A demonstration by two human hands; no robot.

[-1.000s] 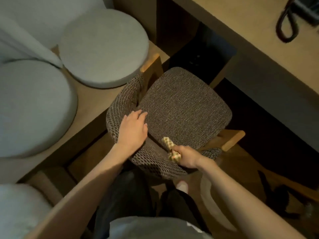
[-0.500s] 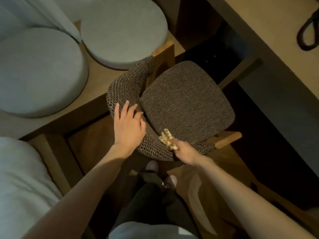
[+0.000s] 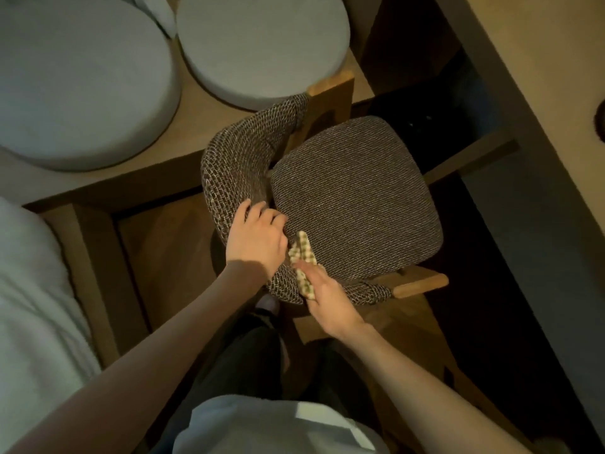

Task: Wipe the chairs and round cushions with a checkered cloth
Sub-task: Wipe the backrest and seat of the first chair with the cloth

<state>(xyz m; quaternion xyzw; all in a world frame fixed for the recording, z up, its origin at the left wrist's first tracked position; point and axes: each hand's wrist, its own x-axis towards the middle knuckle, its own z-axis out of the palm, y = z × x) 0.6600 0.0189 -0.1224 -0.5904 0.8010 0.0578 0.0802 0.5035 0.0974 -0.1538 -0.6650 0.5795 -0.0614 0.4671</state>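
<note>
A chair [image 3: 357, 194] with a brown woven seat, a curved woven backrest [image 3: 234, 165] and wooden arm ends stands right below me. My left hand [image 3: 257, 239] rests on the backrest where it meets the seat, fingers curled over the top. My right hand [image 3: 327, 298] presses the checkered cloth [image 3: 302, 262] against the inner side of the backrest, just right of the left hand. Two round grey cushions [image 3: 262, 44] [image 3: 75, 80] lie on a low wooden platform beyond the chair.
A wooden table edge [image 3: 540, 103] runs along the right side. A pale padded surface [image 3: 36, 306] fills the left. The wooden platform [image 3: 183, 152] sits close against the chair's back. My dark trousers and light shirt show at the bottom, over a wooden floor.
The view has tilted so the chair sits lower right. My right hand slid the cloth left along the backrest until it meets my left hand, which stays on the backrest.
</note>
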